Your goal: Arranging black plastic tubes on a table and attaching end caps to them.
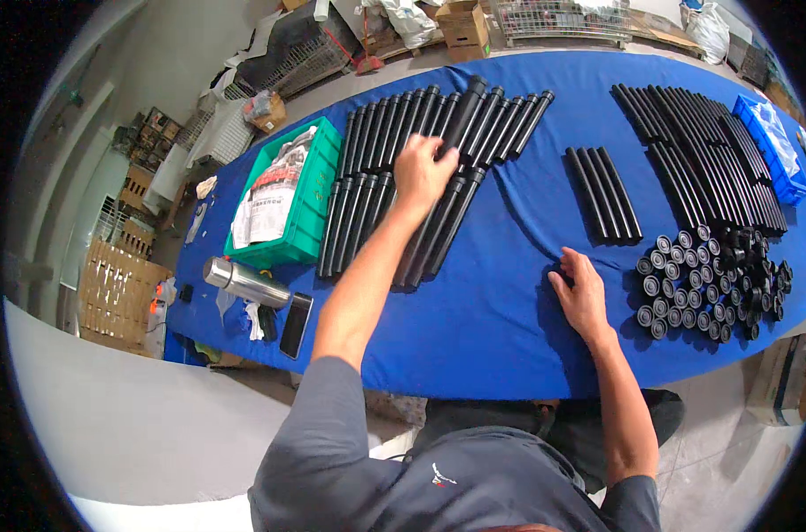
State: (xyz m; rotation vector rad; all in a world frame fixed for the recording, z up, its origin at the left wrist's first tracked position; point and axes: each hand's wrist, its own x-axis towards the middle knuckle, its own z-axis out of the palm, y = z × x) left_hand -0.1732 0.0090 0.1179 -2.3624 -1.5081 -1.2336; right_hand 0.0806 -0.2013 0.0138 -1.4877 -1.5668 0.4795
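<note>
My left hand [423, 176] reaches over the rows of capped black tubes on the left half of the table. Its fingers are closed round the near end of a black tube [463, 115], whose wider capped end points away from me. Beneath and beside it, capped tubes [381, 129] lie side by side in two rows. My right hand [582, 294] is by the middle of the blue cloth, thumb and fingers apart, holding nothing. Beyond it lie a few loose black tubes [602, 195]. To its right is a cluster of round black caps [678, 284].
A green crate [310, 199] with newspaper [274, 195] stands left of the tubes. Nearer me are a steel flask [243, 279] and a phone [296, 326]. More black tubes [700, 146] lie at the far right beside a blue bin [773, 155]. Blue cloth [474, 337] covers the table.
</note>
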